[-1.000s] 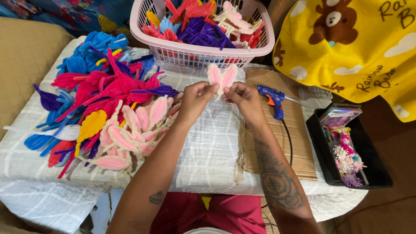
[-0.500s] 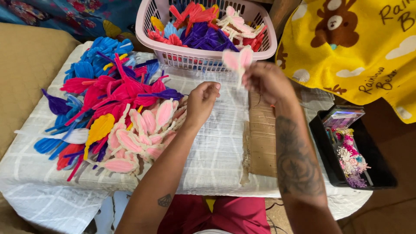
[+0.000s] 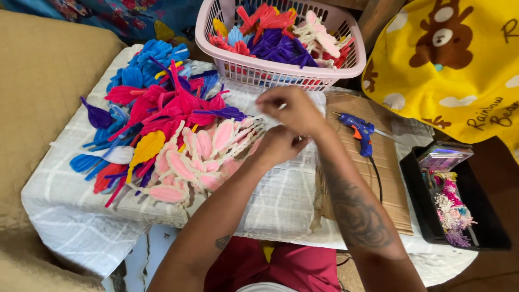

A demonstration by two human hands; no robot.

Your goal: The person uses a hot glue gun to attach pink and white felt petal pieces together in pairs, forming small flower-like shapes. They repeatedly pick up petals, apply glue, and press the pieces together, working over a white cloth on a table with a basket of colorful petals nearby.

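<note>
A low table draped in a white checked cloth (image 3: 81,216) fills the middle. A tan upholstered cushion (image 3: 43,81) lies along its left side. At upper right hangs a yellow fabric printed with brown bears (image 3: 459,65); blue floral fabric (image 3: 124,16) shows at top left. Light is soft and even.

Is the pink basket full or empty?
Nearly full: the pink basket holds mixed-colour pipe-cleaner shapes heaped close to its rim.
</note>
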